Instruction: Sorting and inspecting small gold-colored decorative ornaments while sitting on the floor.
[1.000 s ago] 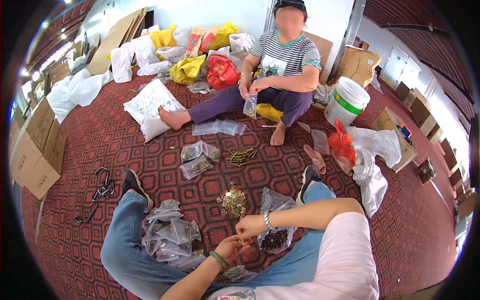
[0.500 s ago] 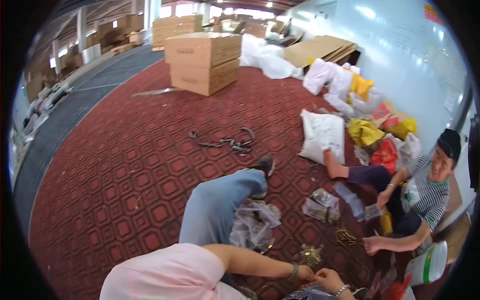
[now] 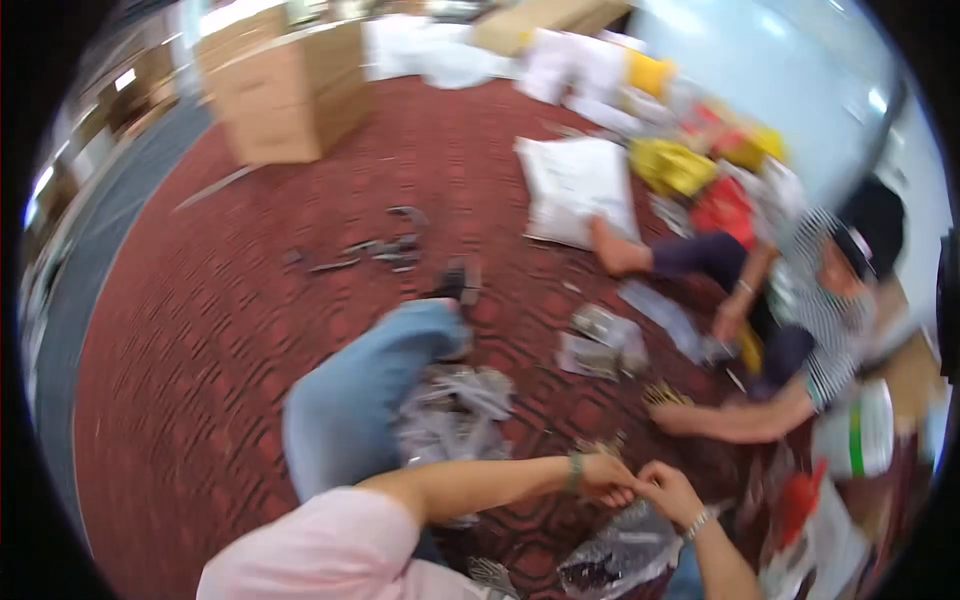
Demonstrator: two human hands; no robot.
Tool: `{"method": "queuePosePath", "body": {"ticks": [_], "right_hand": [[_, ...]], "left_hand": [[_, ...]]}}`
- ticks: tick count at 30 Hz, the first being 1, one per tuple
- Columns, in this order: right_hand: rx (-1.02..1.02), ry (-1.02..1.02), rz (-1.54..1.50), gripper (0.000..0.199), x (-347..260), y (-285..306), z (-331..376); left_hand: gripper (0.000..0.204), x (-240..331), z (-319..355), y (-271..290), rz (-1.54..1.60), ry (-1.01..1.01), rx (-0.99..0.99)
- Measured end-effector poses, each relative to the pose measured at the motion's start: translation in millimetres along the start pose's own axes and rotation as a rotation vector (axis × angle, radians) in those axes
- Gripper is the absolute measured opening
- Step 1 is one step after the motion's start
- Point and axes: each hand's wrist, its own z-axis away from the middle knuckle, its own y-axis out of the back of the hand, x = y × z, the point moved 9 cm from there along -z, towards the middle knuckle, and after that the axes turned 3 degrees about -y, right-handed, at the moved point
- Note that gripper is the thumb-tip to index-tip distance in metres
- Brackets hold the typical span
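On red patterned carpet (image 3: pixel 230 370) I note clear bags (image 3: pixel 455 412) seemingly filled beside the left leg (image 3: pixel 365 385), small pieces (image 3: pixel 612 442) remaining loose just beyond the left hand (image 3: pixel 606 478), whose fingertips meet those of the right hand (image 3: pixel 672 492) near a plastic bag (image 3: pixel 630 545), anything pinched too blurred to tell.

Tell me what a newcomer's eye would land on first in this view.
Probably the red patterned carpet, spread across much of the view, with the tan cardboard boxes standing at its upper left. The bright yellow bag and red bag at upper right would likely come next, near the seated co-worker. Lower down, right of centre, the person's left hand and right hand meet.
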Motion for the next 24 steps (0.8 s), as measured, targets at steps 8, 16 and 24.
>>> {"method": "queuePosePath", "body": {"ticks": [8, 16, 24], "right_hand": [[-0.142, 0.022, 0.066, 0.012, 41.8, -8.5, 0.2], [-0.210, -0.261, -0.120, 0.016, 75.8, -34.1, 15.7], [-0.136, -0.269, -0.839, 0.016, 28.0, -19.3, 14.3]], "left_hand": [[0.016, -21.4, 8.8, 6.1, 0.069, 0.107, 0.181], [0.016, -36.0, 1.8, 15.9, 0.134, -0.026, 0.156], [0.022, 20.5, 30.9, 44.4, 0.403, -0.226, 0.262]]}}
